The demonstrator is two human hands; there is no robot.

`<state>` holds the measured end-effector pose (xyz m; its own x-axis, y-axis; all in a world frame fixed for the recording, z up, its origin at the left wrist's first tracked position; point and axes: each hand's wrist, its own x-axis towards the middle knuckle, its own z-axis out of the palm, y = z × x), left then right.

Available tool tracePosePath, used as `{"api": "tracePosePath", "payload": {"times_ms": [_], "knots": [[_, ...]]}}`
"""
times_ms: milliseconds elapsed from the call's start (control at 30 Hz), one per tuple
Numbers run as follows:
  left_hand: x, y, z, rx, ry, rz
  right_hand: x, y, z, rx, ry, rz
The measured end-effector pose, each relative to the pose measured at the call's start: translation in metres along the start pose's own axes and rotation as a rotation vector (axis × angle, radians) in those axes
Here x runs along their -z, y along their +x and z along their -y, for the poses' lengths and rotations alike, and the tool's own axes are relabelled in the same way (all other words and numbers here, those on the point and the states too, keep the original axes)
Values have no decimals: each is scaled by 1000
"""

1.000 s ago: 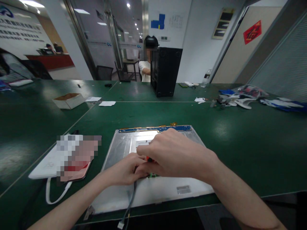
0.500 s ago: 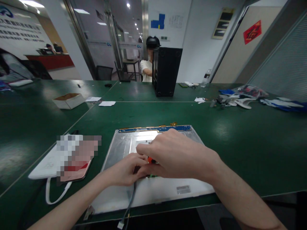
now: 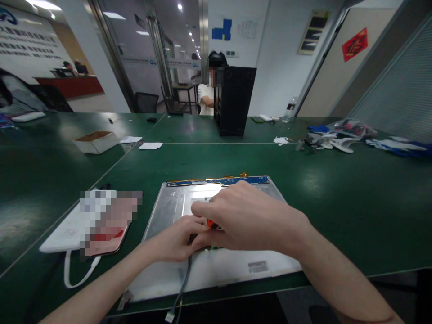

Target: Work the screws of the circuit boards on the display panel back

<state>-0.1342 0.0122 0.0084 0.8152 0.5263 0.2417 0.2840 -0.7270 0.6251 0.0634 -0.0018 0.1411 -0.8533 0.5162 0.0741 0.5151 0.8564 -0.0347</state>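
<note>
A flat metal-backed panel (image 3: 236, 270) lies near the table's front edge, with a blue circuit strip (image 3: 219, 182) along its far side. Over its middle, my right hand (image 3: 243, 218) is closed round an orange-and-black object (image 3: 212, 224), mostly hidden by the fingers. My left hand (image 3: 178, 238) meets it from the left, fingers bent together; what they pinch is hidden. Part of a green board (image 3: 213, 247) shows just under the hands. From below my left hand a dark cable (image 3: 185, 279) runs over the panel's front edge, ending in a white connector (image 3: 170, 317).
Left of the panel lie a white device (image 3: 64, 229) and a pink phone-like item (image 3: 111, 238) with a white cable. Farther back are an open box (image 3: 96, 142), papers (image 3: 150, 146) and a tall black case (image 3: 236, 101), with a person (image 3: 205, 99) behind it. Assorted items (image 3: 317, 140) lie back right.
Both hands stay nearly where they were, with the orange object showing slightly differently between the fingers. The person behind the black case has shifted their head slightly.
</note>
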Motion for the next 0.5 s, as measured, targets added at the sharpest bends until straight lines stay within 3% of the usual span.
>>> {"api": "tracePosePath", "payload": {"times_ms": [333, 500], "knots": [[-2, -1, 1, 19, -86, -3, 0, -2, 0, 75, 68, 2], [0, -1, -1, 21, -50, -1, 1, 0, 0, 10, 16, 8]]}}
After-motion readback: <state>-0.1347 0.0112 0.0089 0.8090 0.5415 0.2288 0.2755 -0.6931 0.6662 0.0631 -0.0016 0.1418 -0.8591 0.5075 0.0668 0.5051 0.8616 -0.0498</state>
